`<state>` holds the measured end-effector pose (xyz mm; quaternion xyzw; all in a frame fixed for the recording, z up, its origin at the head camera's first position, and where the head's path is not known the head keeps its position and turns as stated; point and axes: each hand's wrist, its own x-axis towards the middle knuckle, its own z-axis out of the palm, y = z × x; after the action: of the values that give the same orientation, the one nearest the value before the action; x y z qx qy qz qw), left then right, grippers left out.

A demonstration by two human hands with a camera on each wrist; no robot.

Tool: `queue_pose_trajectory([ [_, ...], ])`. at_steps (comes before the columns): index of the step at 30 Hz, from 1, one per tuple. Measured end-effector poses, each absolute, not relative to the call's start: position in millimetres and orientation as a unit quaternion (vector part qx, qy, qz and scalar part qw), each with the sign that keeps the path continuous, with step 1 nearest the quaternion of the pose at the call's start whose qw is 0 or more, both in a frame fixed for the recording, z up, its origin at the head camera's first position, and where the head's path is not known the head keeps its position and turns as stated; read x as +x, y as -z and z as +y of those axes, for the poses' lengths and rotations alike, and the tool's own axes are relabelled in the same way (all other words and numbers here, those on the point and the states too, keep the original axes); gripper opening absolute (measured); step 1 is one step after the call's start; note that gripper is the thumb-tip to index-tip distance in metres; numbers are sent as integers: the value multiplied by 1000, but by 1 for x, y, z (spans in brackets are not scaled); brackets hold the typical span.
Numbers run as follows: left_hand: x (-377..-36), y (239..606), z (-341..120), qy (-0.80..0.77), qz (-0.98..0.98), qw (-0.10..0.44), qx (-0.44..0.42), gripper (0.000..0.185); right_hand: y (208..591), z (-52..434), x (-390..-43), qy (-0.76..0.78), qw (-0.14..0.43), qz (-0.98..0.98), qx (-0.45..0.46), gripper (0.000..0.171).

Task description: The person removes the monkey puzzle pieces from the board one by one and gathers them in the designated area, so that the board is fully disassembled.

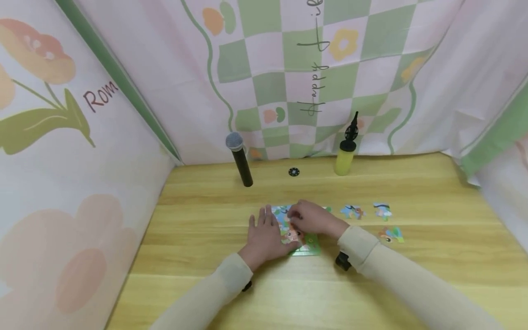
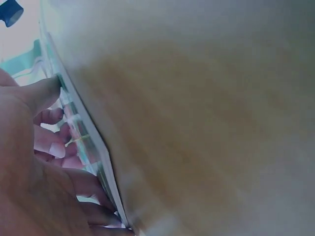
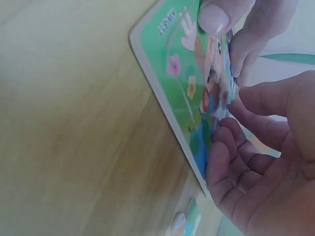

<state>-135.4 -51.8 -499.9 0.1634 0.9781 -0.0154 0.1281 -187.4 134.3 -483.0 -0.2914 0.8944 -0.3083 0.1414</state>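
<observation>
The left hand lay flat with fingers straight, pressing on the left part of the puzzle board; in the left wrist view its fingertips rested against the board's edge. The right hand was over the top of the board with fingers bent; in the right wrist view its thumb and fingertips pressed on the printed face of the board. Whether it pinched a loose piece could not be told.

The board lay flat on the wooden table, near its middle, just in front of the person.

Three loose pieces sat on the table to the right of the board, apart from it: one nearest, another beyond it, and a third closer to the person.

Further back stood a microphone upright, a small black disc and a yellow pump, all near the patterned backdrop.
</observation>
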Motion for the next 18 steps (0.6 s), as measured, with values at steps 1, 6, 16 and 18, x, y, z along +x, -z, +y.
queue_pose_trajectory([
  [1, -135, 500, -52, 13, 978, 128, 164, 121, 484, 134, -188, 312, 139, 893, -292, 21],
  [6, -134, 499, -54, 14, 978, 126, 163, 121, 486, 134, -186, 334, 148, 887, -282, 20],
  [16, -134, 499, -54, 17, 978, 131, 163, 119, 474, 155, -180, 438, 139, 858, -231, 19],
  [18, -135, 499, -54, 16, 977, 132, 164, 119, 469, 172, -180, 453, 138, 853, -220, 21],
])
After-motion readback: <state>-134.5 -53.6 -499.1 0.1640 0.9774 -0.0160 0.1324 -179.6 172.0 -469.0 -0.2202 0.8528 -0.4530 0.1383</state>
